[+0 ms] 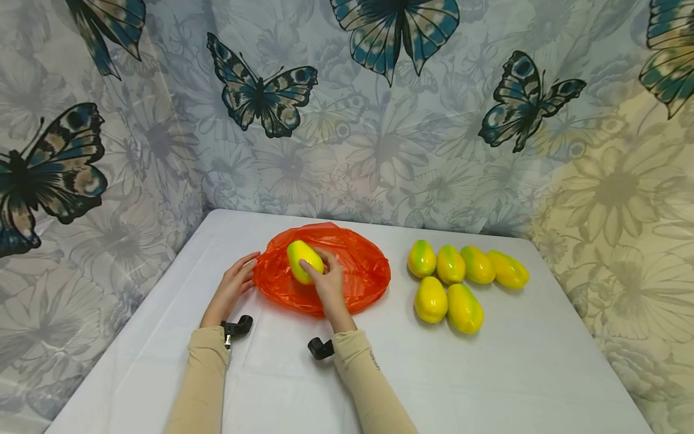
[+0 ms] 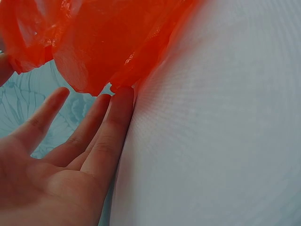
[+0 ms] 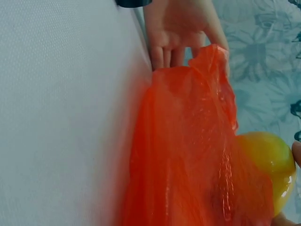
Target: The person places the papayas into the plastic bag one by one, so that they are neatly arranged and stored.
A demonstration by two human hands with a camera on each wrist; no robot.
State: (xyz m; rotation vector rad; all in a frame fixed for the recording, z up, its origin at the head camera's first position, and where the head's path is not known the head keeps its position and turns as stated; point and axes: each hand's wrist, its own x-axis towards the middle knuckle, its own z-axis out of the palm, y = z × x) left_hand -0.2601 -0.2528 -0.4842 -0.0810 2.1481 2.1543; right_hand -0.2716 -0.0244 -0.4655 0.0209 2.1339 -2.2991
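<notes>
An orange plastic bag (image 1: 352, 271) lies crumpled on the white table (image 1: 488, 367). My right hand (image 1: 318, 269) grips a yellow-green mango (image 1: 300, 258) just over the bag's left part. In the right wrist view the mango (image 3: 270, 160) shows behind the bag's film (image 3: 188, 160). My left hand (image 1: 247, 271) has straight fingers touching the bag's left edge. In the left wrist view those fingers (image 2: 110, 127) lie flat under the hanging orange film (image 2: 94, 42), holding nothing.
Several more yellow-green mangoes (image 1: 452, 283) lie in two rows on the table right of the bag. A butterfly-print curtain (image 1: 379, 120) hangs behind and on both sides. Black camera mounts (image 1: 237, 328) sit on both wrists.
</notes>
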